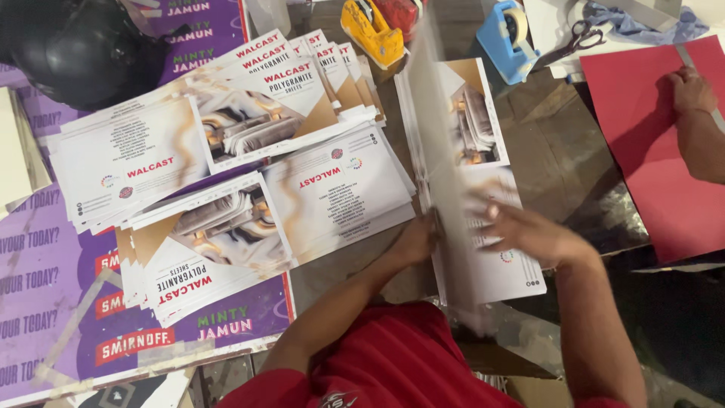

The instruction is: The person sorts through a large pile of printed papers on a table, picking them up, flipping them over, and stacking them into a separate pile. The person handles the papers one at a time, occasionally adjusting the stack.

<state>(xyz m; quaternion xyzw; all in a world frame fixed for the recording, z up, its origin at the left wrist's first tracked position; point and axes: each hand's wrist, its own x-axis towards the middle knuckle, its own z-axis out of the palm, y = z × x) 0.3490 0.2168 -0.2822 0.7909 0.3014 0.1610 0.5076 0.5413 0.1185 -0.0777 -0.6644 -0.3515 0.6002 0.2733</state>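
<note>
Your left hand (417, 240) grips the near edge of a printed sheet (442, 151) that stands lifted on edge and blurred, fingers clamped on it at its near end. Your right hand (529, 234) lies flat just right of it, fingers spread apart and pressing on the stack of printed brochures (491, 143) at the middle of the desk (559, 166). To the left, more brochure stacks (249, 174) fan out over a purple poster board (45, 287). At the far edge sit a yellow tape dispenser (371, 32), a blue tape dispenser (507, 38) and scissors (580, 35). At the far right, another person's hand (691, 89) rests on a red sheet (657, 143). A dark helmet (75, 49) sits far left.
</note>
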